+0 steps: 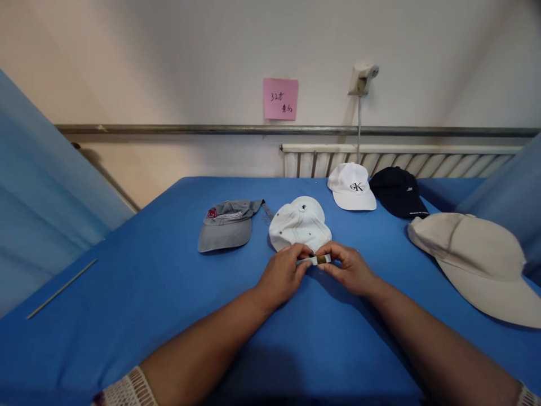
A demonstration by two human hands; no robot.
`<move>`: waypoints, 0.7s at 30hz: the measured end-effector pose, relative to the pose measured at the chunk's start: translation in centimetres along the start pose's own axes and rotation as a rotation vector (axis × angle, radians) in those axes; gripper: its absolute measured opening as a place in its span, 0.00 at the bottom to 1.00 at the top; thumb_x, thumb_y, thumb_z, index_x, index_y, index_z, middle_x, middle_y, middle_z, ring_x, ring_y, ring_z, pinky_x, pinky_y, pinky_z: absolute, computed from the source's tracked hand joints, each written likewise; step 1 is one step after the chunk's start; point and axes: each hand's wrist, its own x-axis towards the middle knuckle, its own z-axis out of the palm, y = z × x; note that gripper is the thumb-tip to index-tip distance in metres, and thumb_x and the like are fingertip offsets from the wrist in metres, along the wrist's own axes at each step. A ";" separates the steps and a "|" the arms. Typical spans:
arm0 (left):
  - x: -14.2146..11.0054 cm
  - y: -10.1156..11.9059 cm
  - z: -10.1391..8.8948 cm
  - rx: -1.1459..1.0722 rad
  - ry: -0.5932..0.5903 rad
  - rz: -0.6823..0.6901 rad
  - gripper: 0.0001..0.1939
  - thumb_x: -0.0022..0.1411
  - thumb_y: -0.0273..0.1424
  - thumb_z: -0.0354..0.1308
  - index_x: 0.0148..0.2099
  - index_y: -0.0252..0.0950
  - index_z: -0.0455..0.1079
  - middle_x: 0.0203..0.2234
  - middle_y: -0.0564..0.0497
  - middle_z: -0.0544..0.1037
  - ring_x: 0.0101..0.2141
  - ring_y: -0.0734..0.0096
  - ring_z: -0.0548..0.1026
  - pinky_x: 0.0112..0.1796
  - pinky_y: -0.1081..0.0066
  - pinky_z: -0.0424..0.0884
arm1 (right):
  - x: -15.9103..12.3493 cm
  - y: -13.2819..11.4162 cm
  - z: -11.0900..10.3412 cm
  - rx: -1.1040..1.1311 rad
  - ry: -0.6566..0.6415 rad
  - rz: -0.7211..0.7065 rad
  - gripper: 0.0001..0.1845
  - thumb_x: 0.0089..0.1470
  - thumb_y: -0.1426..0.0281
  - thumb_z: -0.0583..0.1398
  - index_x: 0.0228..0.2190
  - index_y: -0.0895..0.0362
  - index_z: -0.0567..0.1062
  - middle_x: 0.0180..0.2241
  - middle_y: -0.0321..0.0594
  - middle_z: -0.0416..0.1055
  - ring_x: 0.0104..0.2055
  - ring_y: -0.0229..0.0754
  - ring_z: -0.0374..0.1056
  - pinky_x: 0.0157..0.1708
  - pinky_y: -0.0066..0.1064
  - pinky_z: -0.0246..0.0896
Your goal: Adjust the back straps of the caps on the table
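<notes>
A whitish baseball cap [299, 223] lies on the blue-covered table with its brim pointing away from me and a small dark emblem near that end. Its back strap [313, 260], with a brass-coloured buckle, is pinched between my two hands. My left hand [282, 272] grips the strap's left part between thumb and fingers. On the buckle side, my right hand [347, 267] holds the other end the same way. Left of this cap sits a grey cap [228, 225] with a red mark, its loose strap reaching toward the whitish one.
Toward the back right are a white cap [351, 186] with black letters and a black cap [397, 190]. A large beige cap [486, 254] lies at the right. A thin stick [61, 289] rests at the left edge. Behind the table is a radiator [406, 155].
</notes>
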 end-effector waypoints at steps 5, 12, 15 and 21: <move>0.0 0.0 0.0 0.010 0.001 -0.016 0.07 0.63 0.30 0.55 0.44 0.38 0.68 0.38 0.49 0.78 0.40 0.65 0.76 0.41 0.67 0.69 | 0.0 0.1 0.0 -0.013 -0.008 -0.018 0.06 0.54 0.70 0.60 0.37 0.53 0.73 0.34 0.36 0.72 0.35 0.39 0.68 0.37 0.31 0.63; -0.1 0.0 0.0 0.007 -0.011 -0.009 0.07 0.62 0.29 0.54 0.43 0.39 0.68 0.38 0.50 0.78 0.39 0.66 0.75 0.40 0.67 0.68 | 0.0 -0.1 0.0 -0.002 -0.015 -0.032 0.05 0.54 0.71 0.60 0.36 0.52 0.72 0.34 0.36 0.72 0.35 0.39 0.68 0.37 0.31 0.62; -0.1 0.1 -0.1 0.037 -0.009 0.005 0.07 0.61 0.28 0.54 0.43 0.38 0.68 0.38 0.50 0.78 0.38 0.66 0.75 0.40 0.68 0.68 | 0.0 -0.1 0.1 -0.017 -0.023 -0.045 0.06 0.54 0.71 0.60 0.36 0.53 0.72 0.34 0.36 0.72 0.35 0.39 0.67 0.37 0.31 0.62; -0.1 0.2 -0.1 0.036 -0.011 0.000 0.07 0.60 0.28 0.54 0.41 0.38 0.68 0.36 0.51 0.78 0.37 0.67 0.75 0.38 0.69 0.67 | -0.1 -0.1 0.1 -0.011 -0.031 -0.033 0.06 0.54 0.72 0.60 0.36 0.53 0.72 0.34 0.36 0.72 0.35 0.39 0.67 0.37 0.31 0.62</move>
